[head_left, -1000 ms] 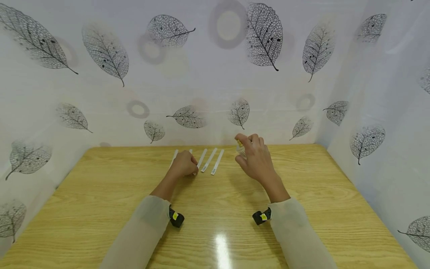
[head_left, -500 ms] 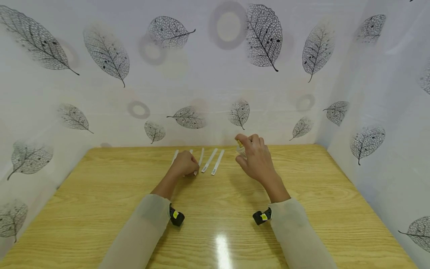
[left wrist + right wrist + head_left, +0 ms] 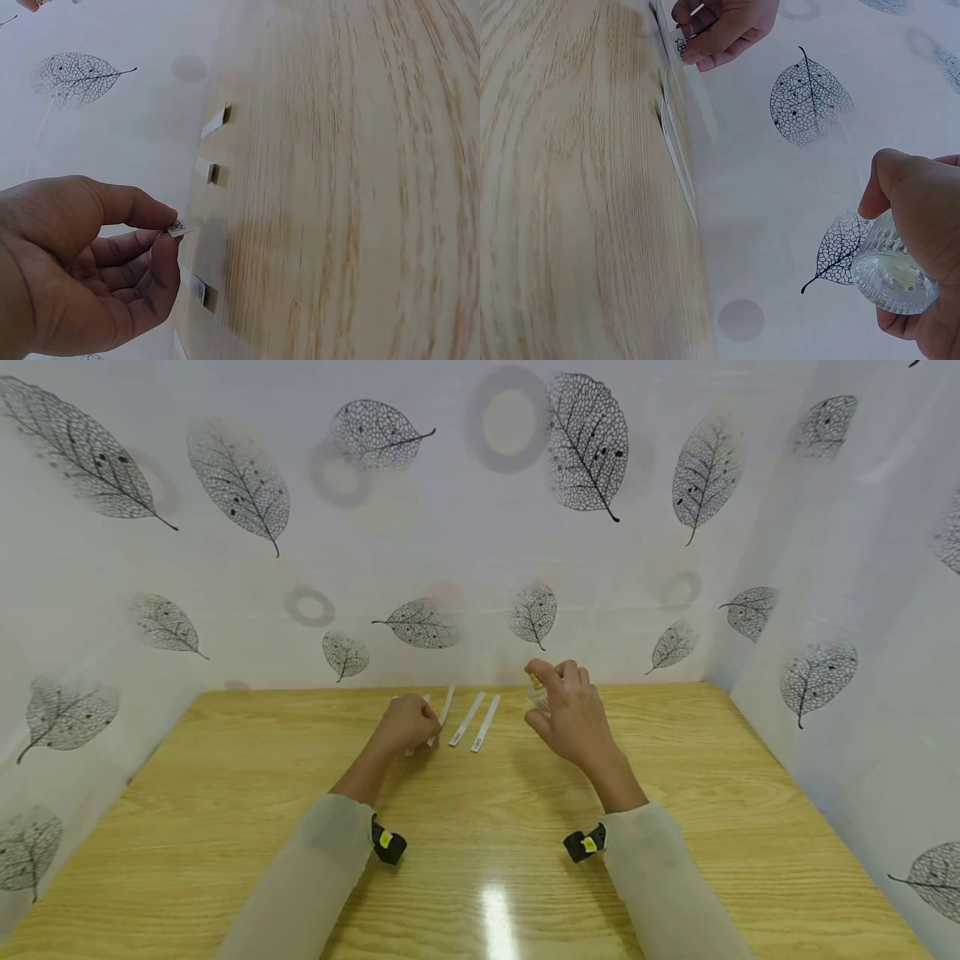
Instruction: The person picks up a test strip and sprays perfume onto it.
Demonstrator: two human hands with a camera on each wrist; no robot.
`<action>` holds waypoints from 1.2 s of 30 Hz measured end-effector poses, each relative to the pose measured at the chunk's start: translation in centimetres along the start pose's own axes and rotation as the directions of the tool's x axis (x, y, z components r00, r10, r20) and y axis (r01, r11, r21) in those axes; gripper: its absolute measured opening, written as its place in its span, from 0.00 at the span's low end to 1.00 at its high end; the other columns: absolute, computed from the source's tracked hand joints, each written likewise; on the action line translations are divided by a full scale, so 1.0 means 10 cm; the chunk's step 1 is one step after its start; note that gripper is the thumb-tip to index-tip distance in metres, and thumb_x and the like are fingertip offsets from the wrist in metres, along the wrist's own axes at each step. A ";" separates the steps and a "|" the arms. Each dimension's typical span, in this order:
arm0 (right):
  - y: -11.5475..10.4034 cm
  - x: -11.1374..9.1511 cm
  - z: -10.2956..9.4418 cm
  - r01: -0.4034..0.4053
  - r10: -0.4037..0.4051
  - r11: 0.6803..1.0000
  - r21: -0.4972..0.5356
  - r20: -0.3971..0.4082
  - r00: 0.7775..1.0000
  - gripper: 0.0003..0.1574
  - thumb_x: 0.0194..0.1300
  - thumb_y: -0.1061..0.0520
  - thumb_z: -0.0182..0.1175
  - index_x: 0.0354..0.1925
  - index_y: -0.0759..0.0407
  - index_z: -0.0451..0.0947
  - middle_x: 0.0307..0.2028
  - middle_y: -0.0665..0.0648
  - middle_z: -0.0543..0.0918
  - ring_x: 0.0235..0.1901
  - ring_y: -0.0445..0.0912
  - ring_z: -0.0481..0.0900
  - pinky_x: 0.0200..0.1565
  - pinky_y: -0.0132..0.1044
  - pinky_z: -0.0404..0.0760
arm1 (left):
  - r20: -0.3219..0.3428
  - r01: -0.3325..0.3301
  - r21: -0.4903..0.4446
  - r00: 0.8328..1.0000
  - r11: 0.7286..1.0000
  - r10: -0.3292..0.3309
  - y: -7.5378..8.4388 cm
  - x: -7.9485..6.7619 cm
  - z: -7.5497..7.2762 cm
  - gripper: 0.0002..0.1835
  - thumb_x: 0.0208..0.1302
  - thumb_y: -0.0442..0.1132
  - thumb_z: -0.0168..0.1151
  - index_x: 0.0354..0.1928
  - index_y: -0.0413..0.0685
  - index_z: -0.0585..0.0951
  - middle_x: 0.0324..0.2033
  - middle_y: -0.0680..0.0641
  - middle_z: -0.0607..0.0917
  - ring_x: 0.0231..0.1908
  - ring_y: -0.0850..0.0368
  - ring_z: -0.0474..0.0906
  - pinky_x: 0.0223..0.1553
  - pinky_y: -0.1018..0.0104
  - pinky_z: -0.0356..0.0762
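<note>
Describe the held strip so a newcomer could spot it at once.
Toward the far edge of the wooden table, find the left hand. It pinches a white strip, the only one lifted, while the other strips rest on the wood.

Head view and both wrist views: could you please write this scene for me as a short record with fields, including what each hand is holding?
Left hand: pinches the end of a white strip, which has dark print there
Right hand: holds a clear ribbed bottle above the table, one finger on its gold-coloured top
Other strips: two lie apart, side by side, right of the left hand; more are partly hidden by that hand
Surface: wood-grain table
Background: pale curtain with leaf print
</note>
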State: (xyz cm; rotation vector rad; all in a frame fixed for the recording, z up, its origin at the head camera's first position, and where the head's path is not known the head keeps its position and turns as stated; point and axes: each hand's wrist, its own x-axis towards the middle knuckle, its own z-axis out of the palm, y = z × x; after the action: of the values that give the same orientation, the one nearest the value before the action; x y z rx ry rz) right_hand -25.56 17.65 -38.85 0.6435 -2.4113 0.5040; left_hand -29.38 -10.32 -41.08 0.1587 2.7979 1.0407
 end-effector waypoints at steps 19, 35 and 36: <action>0.03 -0.01 0.01 -0.019 0.019 1.000 0.002 -0.002 1.000 0.37 0.57 0.62 0.61 0.62 0.45 0.62 0.41 0.65 0.71 0.33 0.57 0.69 0.26 0.44 0.65 | -0.004 -0.033 -0.074 0.999 0.997 0.032 0.08 -0.09 -0.05 0.06 0.65 0.34 0.64 0.40 0.39 0.84 0.37 0.43 0.84 0.29 0.53 0.81 0.32 0.61 0.81; 0.00 -0.01 0.00 -0.011 0.011 1.000 -0.015 -0.005 1.000 0.35 0.61 0.63 0.63 0.63 0.46 0.63 0.42 0.67 0.73 0.35 0.59 0.72 0.25 0.45 0.67 | -0.030 -0.155 -0.041 0.988 0.987 0.153 0.10 -0.21 -0.05 0.07 0.62 0.32 0.64 0.41 0.39 0.85 0.34 0.45 0.86 0.33 0.53 0.81 0.36 0.60 0.81; 0.00 -0.01 0.00 -0.012 0.012 1.000 -0.015 -0.003 1.000 0.34 0.62 0.63 0.63 0.63 0.46 0.63 0.43 0.66 0.73 0.35 0.59 0.71 0.25 0.45 0.67 | -0.030 -0.160 -0.043 0.987 0.986 0.159 0.10 -0.22 -0.05 0.07 0.62 0.32 0.64 0.41 0.39 0.85 0.34 0.45 0.86 0.33 0.53 0.81 0.37 0.60 0.82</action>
State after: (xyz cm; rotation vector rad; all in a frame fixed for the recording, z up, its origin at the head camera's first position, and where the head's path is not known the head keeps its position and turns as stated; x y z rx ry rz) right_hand -25.53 17.70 -38.90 0.6224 -2.4149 0.4913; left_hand -27.23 -10.18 -39.83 0.3721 2.8208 1.1478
